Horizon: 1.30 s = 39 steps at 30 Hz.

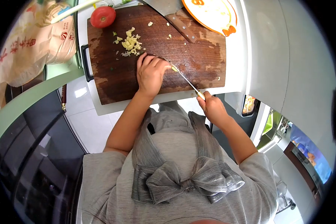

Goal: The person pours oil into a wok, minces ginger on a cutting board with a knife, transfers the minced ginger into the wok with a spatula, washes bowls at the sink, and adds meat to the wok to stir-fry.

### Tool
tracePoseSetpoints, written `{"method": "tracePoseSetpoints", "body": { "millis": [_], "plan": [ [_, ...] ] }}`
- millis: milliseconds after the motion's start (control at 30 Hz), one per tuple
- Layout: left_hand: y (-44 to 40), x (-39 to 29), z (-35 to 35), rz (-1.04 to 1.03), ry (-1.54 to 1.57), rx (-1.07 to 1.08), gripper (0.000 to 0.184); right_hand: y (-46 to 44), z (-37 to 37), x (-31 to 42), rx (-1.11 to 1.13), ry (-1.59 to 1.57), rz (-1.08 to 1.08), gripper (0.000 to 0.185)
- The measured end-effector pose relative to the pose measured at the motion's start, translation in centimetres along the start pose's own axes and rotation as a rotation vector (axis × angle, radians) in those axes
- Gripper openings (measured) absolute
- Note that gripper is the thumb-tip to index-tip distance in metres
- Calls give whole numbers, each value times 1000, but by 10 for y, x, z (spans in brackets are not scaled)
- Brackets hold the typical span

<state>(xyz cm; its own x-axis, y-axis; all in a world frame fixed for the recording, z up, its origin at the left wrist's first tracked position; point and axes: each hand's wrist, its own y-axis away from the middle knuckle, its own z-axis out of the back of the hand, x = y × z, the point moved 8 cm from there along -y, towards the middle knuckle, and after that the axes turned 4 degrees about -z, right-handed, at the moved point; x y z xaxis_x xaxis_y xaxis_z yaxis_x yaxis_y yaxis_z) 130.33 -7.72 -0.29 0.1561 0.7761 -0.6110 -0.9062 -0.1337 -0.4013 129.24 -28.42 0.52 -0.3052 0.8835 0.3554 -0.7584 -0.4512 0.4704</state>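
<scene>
Wearing a loose, heathered light-grey top (171, 145). Showing a short, wide left sleeve (100, 164) and a matching right sleeve (260, 164), both creasing in shallow folds. Leaving the left hand (150, 76) and right hand (214, 108) bare. Displaying a large, darker-grey bow (160, 183) across the near part of the top, gleaming silvery in finely streaked fabric and gathering at a tight central knot (187, 184). Adding a broad left band (145, 145) and a broad right band (207, 138) in similar ribbon, stretching towards the far end. Including grey, wrinkling cloth (171, 118) between the bands.
</scene>
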Motion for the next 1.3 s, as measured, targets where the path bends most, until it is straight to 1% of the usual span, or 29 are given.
{"method": "tracePoseSetpoints", "body": {
  "millis": [33, 100, 367, 433, 600, 667, 700, 733, 800, 833, 867, 933, 967, 1000, 1067, 1133, 1200, 1267, 1300],
  "plan": [
    [0, 0, 0, 4, 2, 2, 7, 0, -1, 2, 0, 1, 0, 30],
    [0, 0, 1, 7, 4, 2, 6, 1, -9, -2, 56, 2, -119, 29],
    [2, -2, 0, -10, -22, -4, 6, -10, -18, 1, -27, 66, -118, 31],
    [5, -5, 0, -8, -27, -4, 6, -21, -20, 10, -74, 116, -79, 36],
    [3, -11, 3, -33, -35, -36, 8, -27, -20, 4, -137, -14, -75, 39],
    [6, -11, -4, -43, -69, 60, 11, -28, -33, -5, 99, -543, -183, 41],
    [7, -11, -3, -51, -74, 57, 11, -22, -39, -5, 258, -771, -314, 42],
    [8, -12, -3, -69, -63, 76, 12, -18, -37, -5, 251, -775, -307, 42],
    [8, -13, -2, -92, -55, 89, 13, -8, -28, -4, 195, -1168, -253, 41],
    [9, -13, 0, -95, -41, 95, 13, -5, -27, -14, 131, -1178, -261, 42],
    [11, -15, 3, -101, -27, 103, 13, -1, -18, -29, -14, -898, -292, 40],
    [11, -17, 10, -93, 5, 101, 13, 8, 15, -33, -408, -260, -180, 35],
    [11, -20, 17, -99, 11, 78, 13, 13, 17, -40, -424, -249, -258, 29],
    [10, -23, 24, -107, 17, 55, 14, 13, 17, -41, -434, -253, -258, 29],
    [11, -25, 34, -107, 23, 71, 17, 16, 22, -44, -551, -4, -245, 31],
    [10, -20, 44, -47, 77, 44, 21, 9, 19, -56, -571, -42, -238, 32],
    [7, -30, 53, -78, 90, 50, 20, 2, 23, -47, -662, 33, -9, 31],
    [3, -32, 55, -21, 178, 93, 17, -2, 28, -51, -685, 27, -72, 31],
    [2, -34, 53, -44, 189, 102, 16, -6, 30, -49, -709, 44, -34, 31]
  ]
}}
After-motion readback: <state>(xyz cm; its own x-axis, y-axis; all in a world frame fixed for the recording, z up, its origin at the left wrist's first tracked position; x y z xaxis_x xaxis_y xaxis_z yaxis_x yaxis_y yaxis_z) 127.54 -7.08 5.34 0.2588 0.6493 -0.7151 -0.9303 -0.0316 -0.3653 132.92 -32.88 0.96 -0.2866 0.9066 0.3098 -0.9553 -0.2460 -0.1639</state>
